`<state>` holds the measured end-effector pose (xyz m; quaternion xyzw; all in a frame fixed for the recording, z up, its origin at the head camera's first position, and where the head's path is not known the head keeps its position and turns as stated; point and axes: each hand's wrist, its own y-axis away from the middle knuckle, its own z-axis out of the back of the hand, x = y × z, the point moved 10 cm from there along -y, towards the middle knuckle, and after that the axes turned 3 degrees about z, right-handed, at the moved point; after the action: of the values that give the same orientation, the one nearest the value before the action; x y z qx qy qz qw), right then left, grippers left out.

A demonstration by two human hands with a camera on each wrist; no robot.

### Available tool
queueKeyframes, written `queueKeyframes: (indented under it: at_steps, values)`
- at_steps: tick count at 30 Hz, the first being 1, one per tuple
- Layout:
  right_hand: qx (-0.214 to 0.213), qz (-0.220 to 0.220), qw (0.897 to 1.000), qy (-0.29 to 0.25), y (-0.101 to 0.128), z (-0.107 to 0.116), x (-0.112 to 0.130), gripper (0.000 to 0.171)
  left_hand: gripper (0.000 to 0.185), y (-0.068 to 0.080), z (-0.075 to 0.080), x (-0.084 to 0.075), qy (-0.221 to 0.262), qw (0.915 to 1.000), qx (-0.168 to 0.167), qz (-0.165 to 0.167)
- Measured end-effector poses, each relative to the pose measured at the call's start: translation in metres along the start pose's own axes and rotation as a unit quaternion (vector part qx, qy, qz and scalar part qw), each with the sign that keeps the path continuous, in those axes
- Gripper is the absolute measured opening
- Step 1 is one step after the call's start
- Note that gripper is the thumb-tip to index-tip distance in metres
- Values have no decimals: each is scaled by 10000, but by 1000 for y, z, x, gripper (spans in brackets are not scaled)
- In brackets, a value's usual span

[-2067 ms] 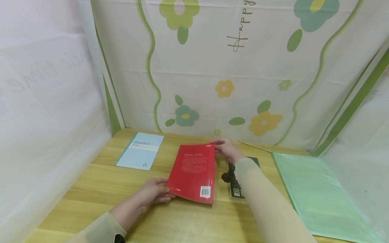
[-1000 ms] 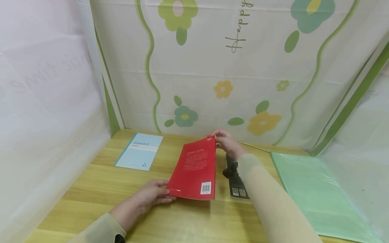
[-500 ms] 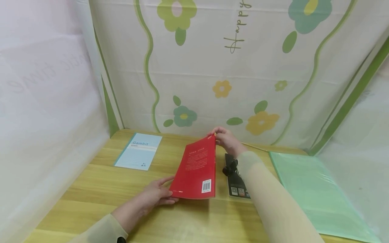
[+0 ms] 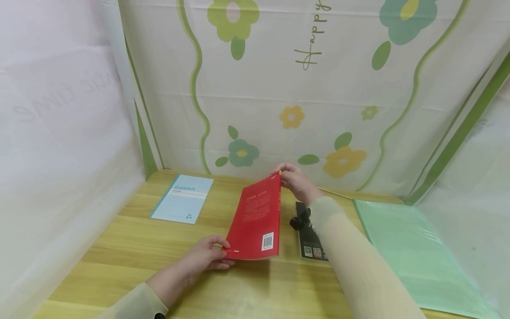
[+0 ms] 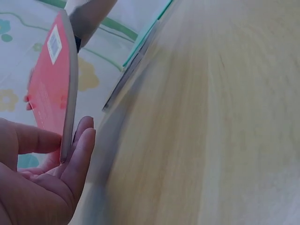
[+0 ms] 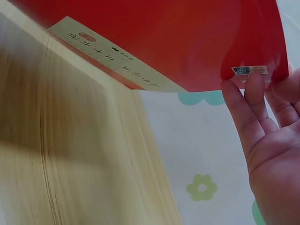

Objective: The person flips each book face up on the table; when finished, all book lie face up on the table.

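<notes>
A red book (image 4: 255, 217) with a barcode on its back cover stands steeply tilted on the wooden table (image 4: 119, 252), its right edge raised. My left hand (image 4: 207, 257) pinches its near left corner, thumb on top; the left wrist view shows the red book (image 5: 47, 89) edge-on between thumb and fingers of that left hand (image 5: 47, 187). My right hand (image 4: 295, 184) holds the far right corner up. In the right wrist view its fingers (image 6: 255, 108) lie against the red book's cover (image 6: 187, 37) by a small sticker.
A light blue "Gambit" notebook (image 4: 183, 197) lies at the back left. A black packaged item (image 4: 308, 237) lies just right of the book, under my right forearm. A green folder (image 4: 410, 252) covers the table's right side. Flowered cloth walls close in the back and sides.
The book lay nearly flat; its right edge has swung upward, pivoting on the left edge. My right hand rose with the far corner, and my left hand stayed at the near corner.
</notes>
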<state>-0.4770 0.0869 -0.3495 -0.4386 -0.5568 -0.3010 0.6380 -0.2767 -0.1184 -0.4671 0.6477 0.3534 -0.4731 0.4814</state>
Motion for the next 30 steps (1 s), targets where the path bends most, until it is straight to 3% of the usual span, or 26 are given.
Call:
queueKeyframes:
  at_steps: [7, 12, 16, 20, 30]
  values:
    - [71, 20, 10000, -26, -1, -2, 5, 21, 23, -1, -6, 1, -42, 9994, 347, -33]
    - [0, -16, 10000, 93, -4, 0, 3, 15, 35, 1, -17, 1, -139, 9973, 713, 54]
    - [-35, -27, 9999, 139, -6, -1, 4, 7, 37, 3, -23, -1, -360, 9961, 797, -59]
    - [-52, -25, 9998, 215, -8, -2, 5, 7, 38, 3, -26, -3, -848, 9940, 637, -251]
    - [-122, -197, 9986, 467, -14, -9, 12, 7, 47, -5, -25, -5, -1864, 9811, -157, -496]
